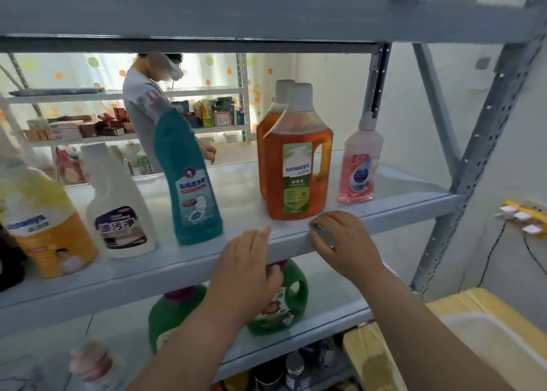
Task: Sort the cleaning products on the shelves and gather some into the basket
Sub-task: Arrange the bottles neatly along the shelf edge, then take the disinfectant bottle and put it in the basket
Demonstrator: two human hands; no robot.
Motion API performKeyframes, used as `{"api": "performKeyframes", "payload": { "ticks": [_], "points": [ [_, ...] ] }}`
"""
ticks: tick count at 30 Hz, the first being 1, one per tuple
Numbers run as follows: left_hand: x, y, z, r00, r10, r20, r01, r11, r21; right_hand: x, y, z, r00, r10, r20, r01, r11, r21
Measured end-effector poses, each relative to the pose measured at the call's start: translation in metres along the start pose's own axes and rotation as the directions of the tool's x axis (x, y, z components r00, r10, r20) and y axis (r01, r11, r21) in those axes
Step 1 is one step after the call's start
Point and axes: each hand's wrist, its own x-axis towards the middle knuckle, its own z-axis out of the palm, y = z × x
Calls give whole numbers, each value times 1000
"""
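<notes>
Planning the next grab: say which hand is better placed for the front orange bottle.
Likely right: the right hand rests on the shelf edge just below the orange bottle; the left hand sits lower, by the green jug.

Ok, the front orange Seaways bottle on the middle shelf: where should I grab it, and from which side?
Take the front orange Seaways bottle by its moulded handle, coming from the front right with the right hand just below it. The handle loop faces the open gap toward the pink bottle. The body is wide, and a second orange bottle crowds its left rear.
</notes>
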Motion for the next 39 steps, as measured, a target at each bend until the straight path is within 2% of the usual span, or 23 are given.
{"api": "performKeyframes", "payload": {
  "ticks": [4,8,10,14,18,23,26,28,30,32,35,37,39],
  "points": [
    [51,21,13,969,-246,-14,230,920,-317,-6,43,-4,997,-14,-80,14,1000,-12],
    [96,30,17,876,-481,14,404,720,-564,-16,62,6,995,-61,-73,61,998,-3],
    [111,29,19,868,-496,37,410,671,-617,-15,64,11,993,-64,-96,66,998,22],
    [123,24,22,865,-500,46,406,642,-650,-11,63,13,987,-75,-142,82,996,41],
    [122,22,21,876,-475,88,385,577,-721,-12,60,11,989,-73,-129,78,996,34],
    [110,25,13,906,-417,69,339,619,-708,-12,49,2,999,-5,-42,7,999,45],
    [95,27,6,917,-389,86,320,591,-740,-8,37,-10,989,120,82,-131,981,146],
    [79,31,-2,919,-380,108,307,516,-800,-7,21,-25,962,213,170,-261,898,353],
    [57,35,-11,920,-364,146,300,414,-860,-12,-3,-40,945,213,250,-323,737,594],
    [29,36,-19,928,-324,182,301,368,-880,-25,-27,-48,930,197,309,-366,556,746],
    [-22,33,-23,940,-274,201,298,383,-874,-57,-60,-50,916,222,334,-395,357,847],
    [-57,30,-22,948,-255,192,282,388,-877,-87,-80,-43,898,257,357,-424,288,859],
    [-88,26,-18,935,-290,204,296,321,-900,-118,-100,-33,876,307,373,-444,208,871]
  ]
}}
